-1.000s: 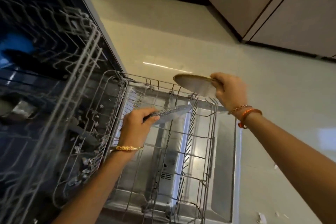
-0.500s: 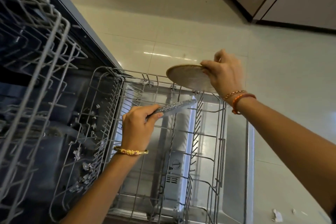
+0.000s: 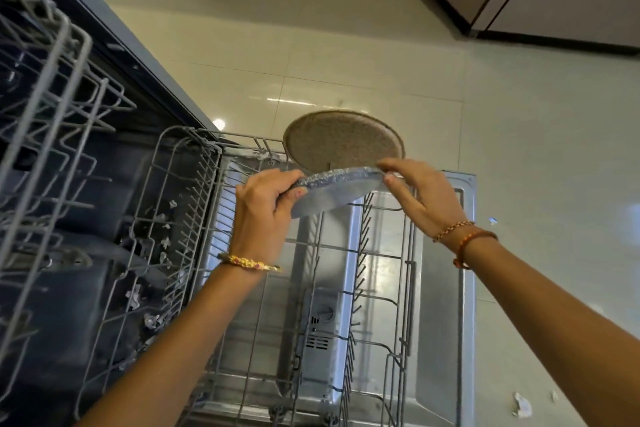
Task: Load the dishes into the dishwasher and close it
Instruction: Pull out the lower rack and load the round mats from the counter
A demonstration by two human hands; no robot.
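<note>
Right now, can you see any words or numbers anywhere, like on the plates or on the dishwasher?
No words or numbers can be read.
Brown speckled plate: no writing shows.
Blue speckled plate, held by the left hand and the right hand: only speckles.
Detergent dispenser on the open dishwasher door: a round knob and slots, any marks too blurred to read.

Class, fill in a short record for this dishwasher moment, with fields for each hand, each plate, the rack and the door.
left hand: grips the near edge of the blue speckled plate
right hand: fingertips pinch that plate's far edge
brown speckled plate: standing on edge at the far end of the lower rack, no hand on it
lower rack: pulled out over the open dishwasher door
upper rack: at left, contents unclear
</note>
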